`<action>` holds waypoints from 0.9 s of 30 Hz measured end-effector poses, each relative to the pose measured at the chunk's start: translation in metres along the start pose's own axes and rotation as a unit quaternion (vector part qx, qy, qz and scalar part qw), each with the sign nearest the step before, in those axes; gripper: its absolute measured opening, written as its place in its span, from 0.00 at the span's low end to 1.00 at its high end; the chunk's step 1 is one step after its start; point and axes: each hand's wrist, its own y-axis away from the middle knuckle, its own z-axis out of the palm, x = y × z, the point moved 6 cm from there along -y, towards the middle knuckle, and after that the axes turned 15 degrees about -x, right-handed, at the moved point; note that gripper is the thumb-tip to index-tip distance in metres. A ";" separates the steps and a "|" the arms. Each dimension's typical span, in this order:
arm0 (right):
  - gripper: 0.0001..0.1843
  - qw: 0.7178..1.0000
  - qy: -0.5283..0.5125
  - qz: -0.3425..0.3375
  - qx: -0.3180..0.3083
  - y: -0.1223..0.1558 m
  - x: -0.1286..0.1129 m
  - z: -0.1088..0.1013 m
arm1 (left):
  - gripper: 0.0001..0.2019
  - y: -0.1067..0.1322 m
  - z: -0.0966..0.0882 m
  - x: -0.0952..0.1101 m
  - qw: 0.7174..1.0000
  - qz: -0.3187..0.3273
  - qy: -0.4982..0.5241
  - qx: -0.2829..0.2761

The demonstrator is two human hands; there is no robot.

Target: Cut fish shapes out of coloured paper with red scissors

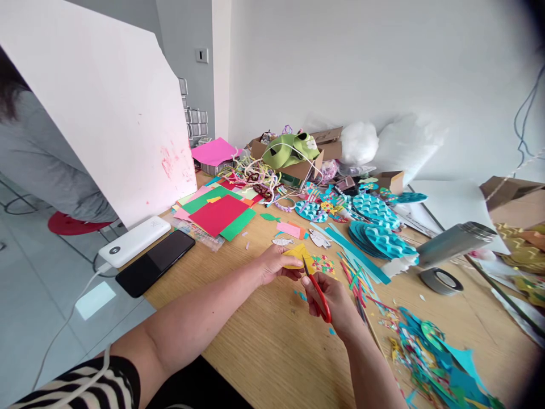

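Note:
A small piece of yellow paper (293, 257) is pinched in my left hand (276, 264), fingers closed on its near left edge. Red-handled scissors (322, 301) are gripped in my right hand (330, 298), with their blades at the right side of the yellow paper. Beyond the paper lie white fish cut-outs (320, 239), a green fish cut-out (269, 217) and a pink paper strip (290, 229). Small coloured paper bits (323, 263) are scattered just right of the yellow paper. Some of my fingers are hidden behind the paper and the handles.
Red and green paper sheets (221, 215) lie at the left, near a phone (155, 263) and a white power bank (134, 241). Right are stacked blue wavy pieces (378, 241), a metal bottle (455, 244), a tape roll (441, 281) and blue scraps (443, 363). A person sits behind the white board (106, 102).

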 end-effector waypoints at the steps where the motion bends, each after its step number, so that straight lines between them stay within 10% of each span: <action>1: 0.28 1.000 0.000 -0.001 0.001 0.000 0.000 0.000 | 0.21 0.000 0.000 0.000 1.000 0.000 0.000 0.001; 27: 0.28 1.000 0.010 -0.005 -0.015 0.001 -0.002 0.001 | 0.21 0.000 -0.002 0.000 1.000 -0.011 -0.008 -0.007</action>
